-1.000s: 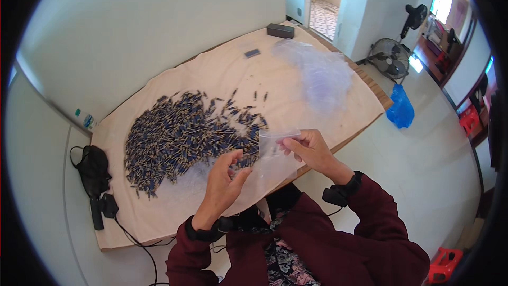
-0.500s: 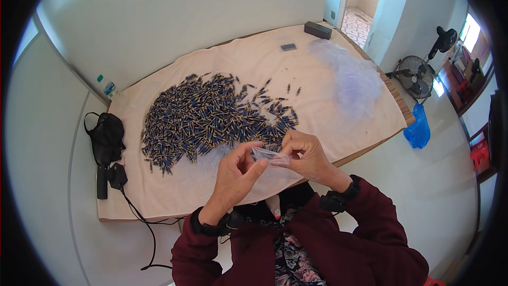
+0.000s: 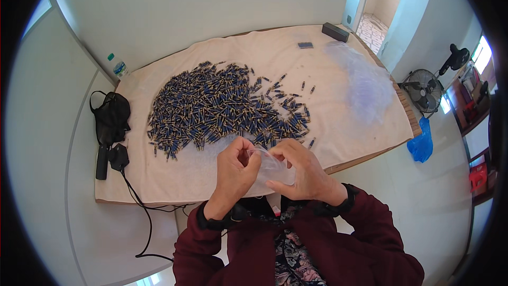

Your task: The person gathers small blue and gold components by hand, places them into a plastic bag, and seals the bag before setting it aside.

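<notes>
Plastic, clear and thin, is found between the two hands: a small bag [image 3: 272, 170] raised before the torso. Left hand [image 3: 234, 172]: thumb and forefinger closed, pinching the film by its upper edge. Right hand [image 3: 306, 173]: fingers parted and curved, thumb well apart from the forefinger, fingertips against the other side of the film; whether they bear any grip cannot be told. The bag lies to the right of the left fingers and to the left of the right ones. Its long axis is hard to read through the folds; it appears to run from the fingertips back toward the body.

Directly beyond the fingertips lies a pile of small cylindrical parts [image 3: 206, 108], blue with brass-coloured ends, pointing every way. Its main mass is forward and leftward, nearer the left hand; a thinner tail of loose pieces lies ahead of the right.

Farther out, a pale cloth [image 3: 360, 140] covers the counter [image 3: 406, 110]. Noted on it: a heap of clear film [image 3: 365, 85] to the right, a black box [image 3: 335, 32] at the far corner, and a black pouch [image 3: 112, 112] at the left edge.
</notes>
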Motion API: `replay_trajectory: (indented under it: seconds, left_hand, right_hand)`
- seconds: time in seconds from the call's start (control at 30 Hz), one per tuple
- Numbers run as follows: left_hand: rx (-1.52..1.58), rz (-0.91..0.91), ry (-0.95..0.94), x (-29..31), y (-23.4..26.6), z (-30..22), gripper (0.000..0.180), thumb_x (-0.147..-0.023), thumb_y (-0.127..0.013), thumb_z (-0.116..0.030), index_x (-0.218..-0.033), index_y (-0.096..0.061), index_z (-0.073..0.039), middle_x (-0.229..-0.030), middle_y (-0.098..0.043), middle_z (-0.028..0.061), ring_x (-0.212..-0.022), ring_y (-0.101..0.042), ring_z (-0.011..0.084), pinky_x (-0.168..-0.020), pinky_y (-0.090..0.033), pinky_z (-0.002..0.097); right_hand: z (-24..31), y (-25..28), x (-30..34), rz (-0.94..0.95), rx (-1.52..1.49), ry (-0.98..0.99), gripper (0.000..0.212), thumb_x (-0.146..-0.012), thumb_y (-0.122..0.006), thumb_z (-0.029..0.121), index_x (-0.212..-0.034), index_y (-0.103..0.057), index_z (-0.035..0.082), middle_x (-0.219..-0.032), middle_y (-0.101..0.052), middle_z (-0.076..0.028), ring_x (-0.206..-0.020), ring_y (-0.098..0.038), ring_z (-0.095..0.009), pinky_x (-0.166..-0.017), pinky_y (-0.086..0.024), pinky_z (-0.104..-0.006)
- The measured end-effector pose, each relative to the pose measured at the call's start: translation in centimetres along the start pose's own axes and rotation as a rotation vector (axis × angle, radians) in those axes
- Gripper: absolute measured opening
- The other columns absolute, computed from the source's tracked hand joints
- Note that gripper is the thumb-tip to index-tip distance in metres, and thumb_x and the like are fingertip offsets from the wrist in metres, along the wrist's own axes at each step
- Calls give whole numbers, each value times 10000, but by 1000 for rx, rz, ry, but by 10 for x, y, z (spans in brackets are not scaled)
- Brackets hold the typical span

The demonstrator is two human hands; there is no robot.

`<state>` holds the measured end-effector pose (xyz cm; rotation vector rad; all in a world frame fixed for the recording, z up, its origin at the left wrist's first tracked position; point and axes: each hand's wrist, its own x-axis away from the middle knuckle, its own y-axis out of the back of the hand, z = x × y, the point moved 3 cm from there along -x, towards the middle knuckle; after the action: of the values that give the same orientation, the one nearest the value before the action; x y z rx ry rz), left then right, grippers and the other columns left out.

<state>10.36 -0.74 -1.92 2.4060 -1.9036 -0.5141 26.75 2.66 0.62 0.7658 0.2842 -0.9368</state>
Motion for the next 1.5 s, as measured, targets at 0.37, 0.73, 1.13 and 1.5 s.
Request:
replay_trajectory:
  seconds: [0.37,0.73,1.13,1.5]
  left_hand:
    - [-290,-128,-211,20,-14,-26,132,-828,-624,6,-807,-496,-21,-638,-533,-2,-526,-464,29,-459,-362,207]
    - [-199,-162,-295,17,-16,-24,188,-814,-604,35,-740,-442,-24,-579,-450,34,-478,-404,101,-441,-343,244]
    - [-237,-59,-315,14,-34,-19,144,-795,-548,-49,-848,-416,-29,-620,-517,201,-635,-545,434,-515,-400,486]
    - [-277,-59,-346,8,-30,-14,153,-783,-530,-34,-871,-409,-4,-606,-525,195,-634,-554,429,-541,-413,496]
  right_hand:
    - [1,5,0,-116,279,-65,164,-727,-638,-40,-815,-519,31,-808,-528,-74,-656,-529,-205,-542,-421,-287]
    - [13,15,14,-254,394,532,188,-709,-721,-19,-798,-575,58,-742,-558,-40,-544,-528,-165,-461,-420,-278]
    - [-7,-18,32,255,678,-20,131,-722,-652,86,-841,-624,40,-764,-626,-141,-637,-624,-305,-517,-476,-412]
    - [-22,-21,10,327,636,-153,91,-782,-581,104,-761,-616,23,-701,-630,-175,-635,-611,-367,-539,-463,-440]
